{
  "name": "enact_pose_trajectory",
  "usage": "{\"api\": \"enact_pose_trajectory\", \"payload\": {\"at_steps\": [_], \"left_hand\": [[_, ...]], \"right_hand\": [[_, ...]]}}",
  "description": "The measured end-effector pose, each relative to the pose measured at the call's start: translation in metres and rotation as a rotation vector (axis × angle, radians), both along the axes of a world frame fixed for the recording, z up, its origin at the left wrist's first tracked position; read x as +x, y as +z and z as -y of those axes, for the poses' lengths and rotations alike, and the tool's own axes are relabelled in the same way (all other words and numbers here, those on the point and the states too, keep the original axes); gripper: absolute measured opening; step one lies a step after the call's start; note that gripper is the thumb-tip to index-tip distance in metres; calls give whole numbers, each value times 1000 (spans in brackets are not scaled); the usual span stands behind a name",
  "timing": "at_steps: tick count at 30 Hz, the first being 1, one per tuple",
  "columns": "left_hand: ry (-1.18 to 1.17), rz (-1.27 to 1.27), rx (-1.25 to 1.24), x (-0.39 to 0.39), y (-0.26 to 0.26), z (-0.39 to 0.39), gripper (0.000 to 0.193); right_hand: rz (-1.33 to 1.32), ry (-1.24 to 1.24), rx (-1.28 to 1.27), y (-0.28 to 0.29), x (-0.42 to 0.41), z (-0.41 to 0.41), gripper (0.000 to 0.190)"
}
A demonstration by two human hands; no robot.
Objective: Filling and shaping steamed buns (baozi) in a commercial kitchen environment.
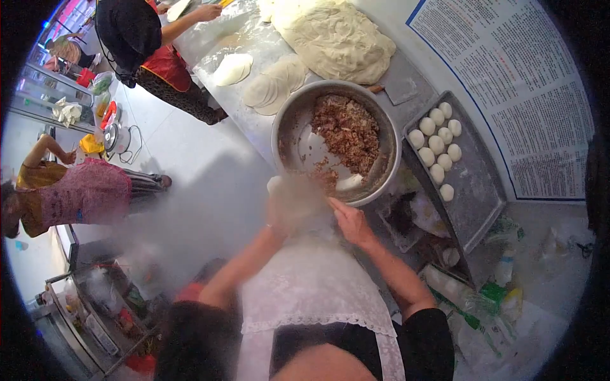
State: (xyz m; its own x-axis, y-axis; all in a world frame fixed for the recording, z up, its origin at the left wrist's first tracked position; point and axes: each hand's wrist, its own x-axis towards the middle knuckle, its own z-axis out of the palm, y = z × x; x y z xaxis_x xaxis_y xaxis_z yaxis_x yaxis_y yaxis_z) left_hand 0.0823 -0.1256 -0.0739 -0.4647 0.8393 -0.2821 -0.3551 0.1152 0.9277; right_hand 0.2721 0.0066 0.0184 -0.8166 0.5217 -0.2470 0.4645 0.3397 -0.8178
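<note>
A large steel bowl (396,164) with reddish-brown minced filling (350,131) stands before me on the worktop. At its near rim, my left hand (286,205) is mostly lost in a blurred patch; a pale piece, perhaps dough, shows at its upper left. My right hand (351,221) is at the bowl's near right rim, fingers pointing up and left; whether it holds something is unclear. Beyond the bowl lie overlapping round dough wrappers (267,90), another stack of wrappers (233,69) and a large mass of dough (338,43).
A metal tray (469,190) with several round dough balls (436,144) stands right of the bowl. A scraper (401,90) lies behind the bowl. A co-worker (162,62) stands at the worktop's far left; another person (86,195) is farther left. Bags sit below the tray.
</note>
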Motion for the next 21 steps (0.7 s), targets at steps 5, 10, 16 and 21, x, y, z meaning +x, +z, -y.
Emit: {"api": "enact_pose_trajectory", "payload": {"at_steps": [5,10,16,21], "left_hand": [[29,30,124,2,-14,4,53],[-119,276,175,11,23,1,55],[464,1074,212,18,24,9,56],[317,855,324,17,12,29,56]], "right_hand": [[-60,111,431,-5,12,31,55],[-84,131,593,-20,20,34,60],[-114,163,506,-10,22,32,57],[-157,223,452,4,21,28,54]]}}
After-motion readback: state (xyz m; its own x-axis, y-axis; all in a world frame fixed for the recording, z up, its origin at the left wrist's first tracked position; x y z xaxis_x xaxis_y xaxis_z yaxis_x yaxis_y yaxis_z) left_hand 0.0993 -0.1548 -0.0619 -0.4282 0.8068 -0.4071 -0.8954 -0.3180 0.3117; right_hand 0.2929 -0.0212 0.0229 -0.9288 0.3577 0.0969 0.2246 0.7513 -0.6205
